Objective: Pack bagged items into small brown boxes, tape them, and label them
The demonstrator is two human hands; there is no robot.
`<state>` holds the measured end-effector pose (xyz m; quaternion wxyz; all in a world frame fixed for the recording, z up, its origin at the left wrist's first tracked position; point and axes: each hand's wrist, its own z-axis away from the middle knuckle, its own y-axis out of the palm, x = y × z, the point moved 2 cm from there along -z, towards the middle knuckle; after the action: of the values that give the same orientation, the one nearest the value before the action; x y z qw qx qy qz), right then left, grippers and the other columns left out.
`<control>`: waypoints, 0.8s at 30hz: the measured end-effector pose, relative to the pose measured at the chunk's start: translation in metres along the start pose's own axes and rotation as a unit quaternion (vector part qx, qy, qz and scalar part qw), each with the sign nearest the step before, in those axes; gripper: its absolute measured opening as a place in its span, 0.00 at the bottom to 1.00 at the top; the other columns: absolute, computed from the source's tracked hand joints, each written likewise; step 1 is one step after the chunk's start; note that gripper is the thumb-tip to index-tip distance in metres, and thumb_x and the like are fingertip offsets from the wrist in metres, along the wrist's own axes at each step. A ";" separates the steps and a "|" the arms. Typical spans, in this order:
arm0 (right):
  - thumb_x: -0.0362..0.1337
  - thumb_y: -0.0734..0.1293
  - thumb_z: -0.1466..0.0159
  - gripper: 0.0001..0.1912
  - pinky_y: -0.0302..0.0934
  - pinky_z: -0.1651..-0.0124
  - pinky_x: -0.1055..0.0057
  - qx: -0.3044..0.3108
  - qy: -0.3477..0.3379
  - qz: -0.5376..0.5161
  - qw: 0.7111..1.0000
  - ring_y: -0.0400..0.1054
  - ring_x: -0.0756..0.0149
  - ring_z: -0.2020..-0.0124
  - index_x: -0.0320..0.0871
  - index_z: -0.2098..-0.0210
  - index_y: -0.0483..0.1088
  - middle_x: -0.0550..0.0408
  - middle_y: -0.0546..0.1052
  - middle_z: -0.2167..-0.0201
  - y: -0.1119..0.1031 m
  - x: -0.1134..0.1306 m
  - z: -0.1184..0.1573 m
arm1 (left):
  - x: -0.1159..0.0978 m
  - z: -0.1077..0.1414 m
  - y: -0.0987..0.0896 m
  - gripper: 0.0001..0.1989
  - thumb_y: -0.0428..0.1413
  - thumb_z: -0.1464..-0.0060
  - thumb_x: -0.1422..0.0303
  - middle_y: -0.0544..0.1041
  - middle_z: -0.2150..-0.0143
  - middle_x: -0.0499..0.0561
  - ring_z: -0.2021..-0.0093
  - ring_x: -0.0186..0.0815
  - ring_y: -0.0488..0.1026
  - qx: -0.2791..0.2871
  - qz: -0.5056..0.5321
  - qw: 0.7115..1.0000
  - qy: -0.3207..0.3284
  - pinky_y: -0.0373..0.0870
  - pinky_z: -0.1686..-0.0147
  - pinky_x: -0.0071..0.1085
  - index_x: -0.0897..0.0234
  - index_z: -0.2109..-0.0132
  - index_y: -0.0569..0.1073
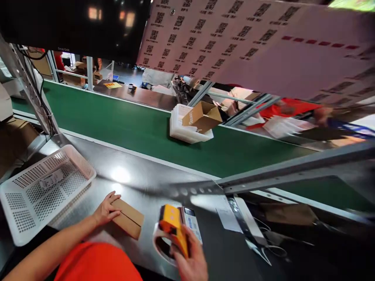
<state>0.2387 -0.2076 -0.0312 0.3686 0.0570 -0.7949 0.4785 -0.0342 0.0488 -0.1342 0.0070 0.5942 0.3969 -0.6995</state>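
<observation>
My left hand point(106, 210) lies against the near-left end of a small brown cardboard box point(129, 218), its fingers bent over that end and holding it on the metal worktop point(117, 175). The box is closed, with a dark seam between its flaps across the top. In my right hand point(191, 255) is a yellow and black tape dispenser point(172, 218), raised at an angle just right of the box. A wide roll of tape point(156, 244) sits on the dispenser. Behind the dispenser lies a flat white and dark packet or device point(191, 222), partly covered.
At the left stands a white perforated basket point(84, 183) with a small white carton point(51, 179) inside. A green conveyor belt point(117, 125) runs behind the worktop, carrying stacked white trays point(190, 134) and an open box point(202, 117). A metal strut point(278, 168) crosses the right side.
</observation>
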 end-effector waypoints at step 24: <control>0.29 0.63 0.36 0.41 0.73 0.39 0.53 0.316 -0.242 0.021 0.917 0.72 0.43 0.36 0.56 0.24 0.61 0.41 0.69 0.33 0.069 0.042 -0.040 | -0.092 0.006 0.006 0.12 0.57 0.42 0.62 0.73 0.76 0.46 0.74 0.35 0.70 -0.157 0.422 0.772 -0.449 0.65 0.70 0.32 0.62 0.72 0.76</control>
<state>0.1994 -0.1279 -0.0431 0.1181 0.2677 -0.6685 0.6837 -0.0092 -0.0007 -0.0610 0.5722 0.3111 0.1623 -0.7412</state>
